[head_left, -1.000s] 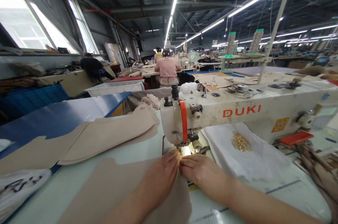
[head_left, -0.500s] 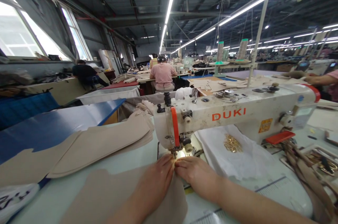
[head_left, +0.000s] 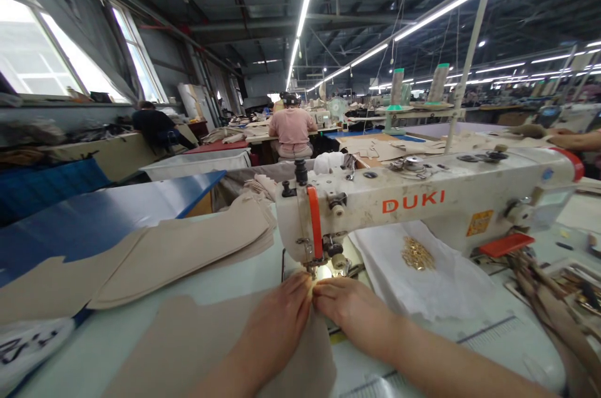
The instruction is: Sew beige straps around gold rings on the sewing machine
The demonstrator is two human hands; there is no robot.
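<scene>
"What was seen around the work?"

"A white DUKI sewing machine point(head_left: 422, 204) stood ahead, with a red plastic tray point(head_left: 506, 245) on its right. Small gold-coloured metal pieces point(head_left: 416, 254) were heaped on a crumpled white sheet point(head_left: 422, 285) beside the needle area. A stack of cut beige fabric pieces point(head_left: 183, 248) was laid to the left."

"And the hands?"

"The left hand point(head_left: 275, 329) and right hand point(head_left: 352, 307) were brought together, their fingertips point(head_left: 303, 285) just beside each other and pressed on a beige fabric panel point(head_left: 291, 354). Whether it was pinched could not be told."

"Where was the panel?"

"It was spread on a pale table point(head_left: 211, 285), its far end just before the metal presser foot point(head_left: 313, 270)."
</scene>
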